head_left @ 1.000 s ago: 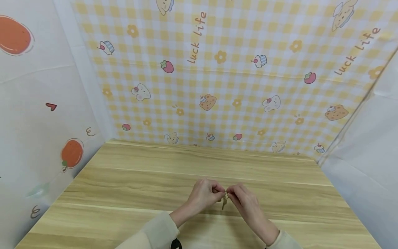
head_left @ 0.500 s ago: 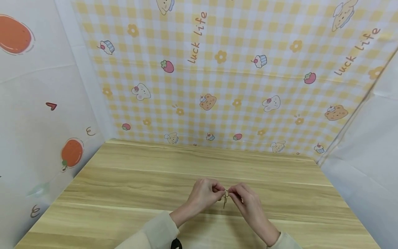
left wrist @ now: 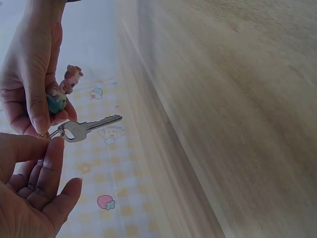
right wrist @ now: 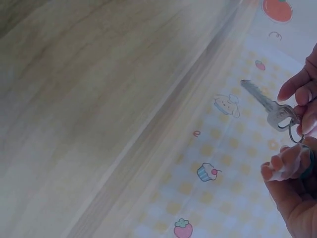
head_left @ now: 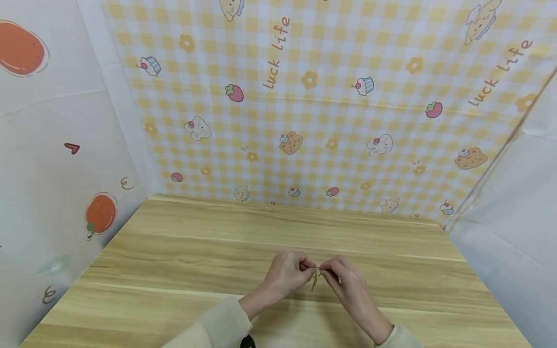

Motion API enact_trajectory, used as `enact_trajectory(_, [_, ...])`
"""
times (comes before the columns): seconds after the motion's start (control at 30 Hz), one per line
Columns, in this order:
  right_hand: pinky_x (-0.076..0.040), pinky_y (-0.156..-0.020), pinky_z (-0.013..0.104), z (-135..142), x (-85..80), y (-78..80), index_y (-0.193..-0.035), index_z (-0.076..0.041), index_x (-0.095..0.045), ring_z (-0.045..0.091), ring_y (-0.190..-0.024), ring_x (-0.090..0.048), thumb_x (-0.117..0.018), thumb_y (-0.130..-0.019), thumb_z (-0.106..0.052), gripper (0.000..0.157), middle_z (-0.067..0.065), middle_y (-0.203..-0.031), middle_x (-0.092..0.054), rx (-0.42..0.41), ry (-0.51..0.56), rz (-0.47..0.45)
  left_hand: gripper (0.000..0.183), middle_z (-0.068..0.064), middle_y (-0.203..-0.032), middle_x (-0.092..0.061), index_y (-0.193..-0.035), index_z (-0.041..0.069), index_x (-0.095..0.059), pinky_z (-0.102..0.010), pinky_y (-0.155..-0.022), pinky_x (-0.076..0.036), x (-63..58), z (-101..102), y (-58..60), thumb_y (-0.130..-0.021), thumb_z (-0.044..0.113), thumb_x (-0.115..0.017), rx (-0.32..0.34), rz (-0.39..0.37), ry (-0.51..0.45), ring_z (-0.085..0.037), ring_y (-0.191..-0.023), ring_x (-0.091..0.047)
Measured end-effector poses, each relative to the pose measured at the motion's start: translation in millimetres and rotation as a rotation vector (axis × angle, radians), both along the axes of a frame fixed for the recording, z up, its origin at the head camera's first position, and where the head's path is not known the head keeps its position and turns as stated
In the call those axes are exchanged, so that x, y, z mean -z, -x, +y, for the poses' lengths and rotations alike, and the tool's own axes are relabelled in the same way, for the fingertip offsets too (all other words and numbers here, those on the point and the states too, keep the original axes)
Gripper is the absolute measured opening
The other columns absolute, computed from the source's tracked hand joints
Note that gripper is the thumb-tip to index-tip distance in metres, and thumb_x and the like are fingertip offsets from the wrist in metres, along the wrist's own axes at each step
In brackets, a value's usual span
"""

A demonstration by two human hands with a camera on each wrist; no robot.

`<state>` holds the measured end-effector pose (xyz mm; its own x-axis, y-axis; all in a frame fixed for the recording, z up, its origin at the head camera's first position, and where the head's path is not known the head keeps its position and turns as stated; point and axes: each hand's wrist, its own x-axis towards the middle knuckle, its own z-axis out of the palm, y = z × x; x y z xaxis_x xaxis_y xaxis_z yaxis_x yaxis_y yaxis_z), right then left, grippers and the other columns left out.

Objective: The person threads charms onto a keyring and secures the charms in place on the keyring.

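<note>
A silver key (left wrist: 77,132) hangs from a split key ring (right wrist: 291,135) between the two hands, its toothed blade dangling low over the table in the head view. My left hand (head_left: 288,271) pinches the ring between thumb and index finger near the key's bow. From the other side, my right hand (head_left: 347,280) pinches at the ring's end, thumb against the fingers. A small figurine charm (left wrist: 57,100), pink, white and teal, sits within the right hand's fingers, partly hidden by them. Fingertips cover part of the ring.
A wood-grain table (head_left: 183,261) lies beneath the hands. Behind it hangs a yellow checked cloth (head_left: 270,116) with cartoon prints, and a white printed sheet (head_left: 65,183) stands at the left. A small black object (head_left: 247,342) shows at the bottom edge by the left sleeve.
The key has swung slightly between the fingers, and the gap between the fingertips widened a little, then narrowed. Both hands stay in nearly the same place.
</note>
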<state>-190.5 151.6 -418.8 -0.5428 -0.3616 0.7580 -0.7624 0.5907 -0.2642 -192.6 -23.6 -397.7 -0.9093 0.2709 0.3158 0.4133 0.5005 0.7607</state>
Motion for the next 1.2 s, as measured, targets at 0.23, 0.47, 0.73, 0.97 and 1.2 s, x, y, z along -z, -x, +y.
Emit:
enact_trajectory(0.23, [-0.042,-0.053,0.01,1.3,-3.9,-0.1,-0.078,-0.008,-0.062,-0.007,-0.066,-0.046,-0.076,-0.069,0.015,0.028,-0.002,-0.076,-0.059,-0.017,-0.025,-0.107,0.009,-0.004,-0.069,-0.073,-0.077,0.004,-0.074,-0.009,-0.054,-0.045,3.2,3.2,-1.3,-0.081,-0.003,-0.069,-0.009,0.032,0.027,0.005,-0.054,-0.057])
enact_trajectory(0.47, [-0.042,-0.051,0.013,2.3,-11.4,-0.8,-0.076,-0.009,-0.062,-0.009,-0.065,-0.042,-0.073,-0.073,0.014,0.025,-0.002,-0.073,-0.058,-0.02,-0.037,-0.282,0.01,-0.003,-0.067,-0.071,-0.075,0.003,-0.073,-0.009,-0.052,-0.044,3.9,5.9,-2.8,-0.08,-0.004,-0.068,-0.016,0.056,0.041,0.006,-0.052,-0.052])
enact_trajectory(0.73, [-0.041,-0.05,0.015,3.6,-24.9,-0.6,-0.073,-0.009,-0.063,-0.008,-0.061,-0.04,-0.068,-0.079,0.01,0.021,-0.003,-0.07,-0.056,-0.016,-0.111,-0.445,0.01,-0.003,-0.068,-0.072,-0.076,0.004,-0.073,-0.009,-0.053,-0.043,2.4,7.9,-3.8,-0.081,-0.003,-0.068,-0.012,0.04,0.064,0.006,-0.053,-0.052])
enact_trajectory(0.97, [-0.041,-0.049,0.015,2.1,-30.2,0.2,-0.073,-0.009,-0.061,-0.007,-0.057,-0.041,-0.063,-0.079,0.011,0.022,-0.004,-0.067,-0.056,0.002,-0.084,-0.552,0.01,-0.004,-0.068,-0.072,-0.076,0.004,-0.073,-0.009,-0.052,-0.043,-0.7,9.5,-4.0,-0.082,-0.003,-0.068,-0.011,0.038,0.082,0.006,-0.051,-0.051])
enact_trajectory(1.2, [-0.041,-0.042,0.014,3.5,-30.6,-1.7,-0.076,-0.007,-0.06,-0.007,-0.048,-0.044,-0.061,-0.082,0.01,0.018,-0.002,-0.065,-0.058,-0.014,-0.021,-0.647,0.011,-0.003,-0.066,-0.071,-0.076,0.004,-0.073,-0.008,-0.05,-0.041,-0.8,9.8,-4.9,-0.081,-0.003,-0.067,-0.013,0.063,0.091,0.007,-0.049,-0.048])
